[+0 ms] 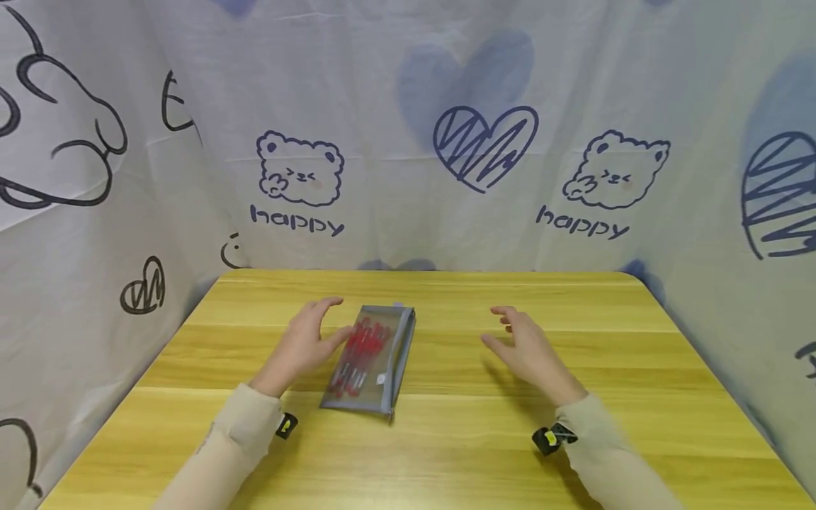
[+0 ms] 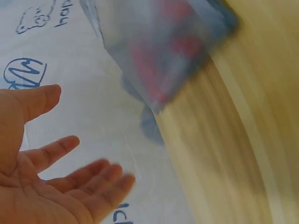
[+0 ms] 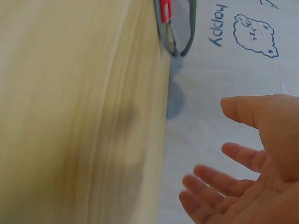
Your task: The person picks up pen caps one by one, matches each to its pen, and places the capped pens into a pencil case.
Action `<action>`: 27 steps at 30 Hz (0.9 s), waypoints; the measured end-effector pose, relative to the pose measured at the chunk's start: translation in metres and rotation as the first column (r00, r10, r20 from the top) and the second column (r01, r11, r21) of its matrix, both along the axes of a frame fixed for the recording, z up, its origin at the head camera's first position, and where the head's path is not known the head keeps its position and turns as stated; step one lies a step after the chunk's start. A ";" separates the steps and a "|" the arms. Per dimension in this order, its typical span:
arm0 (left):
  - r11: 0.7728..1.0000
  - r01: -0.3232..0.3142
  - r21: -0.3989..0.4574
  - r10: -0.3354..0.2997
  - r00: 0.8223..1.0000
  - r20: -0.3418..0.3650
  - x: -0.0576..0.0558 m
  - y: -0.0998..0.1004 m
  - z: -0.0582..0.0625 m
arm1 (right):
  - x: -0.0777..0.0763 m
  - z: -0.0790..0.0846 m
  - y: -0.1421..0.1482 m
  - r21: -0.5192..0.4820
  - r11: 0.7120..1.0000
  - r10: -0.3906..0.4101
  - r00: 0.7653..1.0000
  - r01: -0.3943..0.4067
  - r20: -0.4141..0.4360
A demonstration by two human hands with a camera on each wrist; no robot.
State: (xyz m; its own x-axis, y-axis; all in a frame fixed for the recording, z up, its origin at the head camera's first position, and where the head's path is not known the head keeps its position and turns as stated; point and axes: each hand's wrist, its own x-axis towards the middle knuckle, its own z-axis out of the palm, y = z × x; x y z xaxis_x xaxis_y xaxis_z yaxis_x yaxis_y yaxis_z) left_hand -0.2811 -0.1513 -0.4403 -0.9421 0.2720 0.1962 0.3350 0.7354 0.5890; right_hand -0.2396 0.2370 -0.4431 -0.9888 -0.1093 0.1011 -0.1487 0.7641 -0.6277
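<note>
A grey see-through zip pouch (image 1: 363, 361) with red-capped pens (image 1: 368, 336) inside is left of the middle of the wooden table. My left hand (image 1: 306, 347) is beside the pouch's left edge, thumb and fingers spread; in the head view the thumb tip overlaps that edge, and contact is hard to judge. The left wrist view has the pouch (image 2: 168, 51) blurred, apart from the loosely spread left hand (image 2: 60, 177). Over the table's right half hovers my right hand (image 1: 525, 350), its fingers relaxed and holding nothing. The right wrist view shows the pouch's end (image 3: 176, 32) away from the right hand (image 3: 252, 158).
The wooden table (image 1: 459, 453) has rounded far corners. White cloth (image 1: 395, 191) printed with bears, hearts and the word "happy" hangs behind it and along both sides. A dark wrist device (image 1: 553, 439) is on the right sleeve, another (image 1: 287, 426) on the left.
</note>
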 end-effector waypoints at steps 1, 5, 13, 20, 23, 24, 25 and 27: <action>1.000 -0.007 -0.027 0.007 1.000 -0.015 0.001 -0.001 0.000 | 0.003 0.001 0.004 0.033 0.999 -0.009 1.000 0.010 -0.021; 0.992 -0.041 -0.119 0.036 0.998 -0.047 0.003 -0.003 0.000 | 0.015 0.008 0.018 0.167 0.982 -0.069 0.991 0.087 -0.111; 0.954 -0.123 -0.272 0.118 0.992 -0.032 0.007 -0.003 -0.003 | 0.032 0.017 0.038 0.322 0.922 -0.184 0.975 0.214 -0.121; 0.938 -0.138 -0.319 0.136 0.990 -0.030 0.010 -0.003 -0.002 | 0.037 0.019 0.043 0.348 0.913 -0.198 0.977 0.214 -0.081; 0.929 -0.153 -0.336 0.150 0.988 -0.038 0.010 -0.003 -0.003 | 0.038 0.019 0.044 0.348 0.913 -0.199 0.977 0.212 -0.073; 0.927 -0.158 -0.339 0.153 0.987 -0.040 0.010 -0.003 -0.003 | 0.038 0.019 0.044 0.350 0.912 -0.199 0.977 0.213 -0.074; 0.926 -0.160 -0.342 0.155 0.987 -0.042 0.010 -0.003 -0.003 | 0.038 0.019 0.044 0.350 0.912 -0.200 0.977 0.213 -0.074; 0.923 -0.165 -0.347 0.157 0.986 -0.050 0.009 -0.003 -0.004 | 0.038 0.019 0.044 0.350 0.912 -0.200 0.977 0.214 -0.076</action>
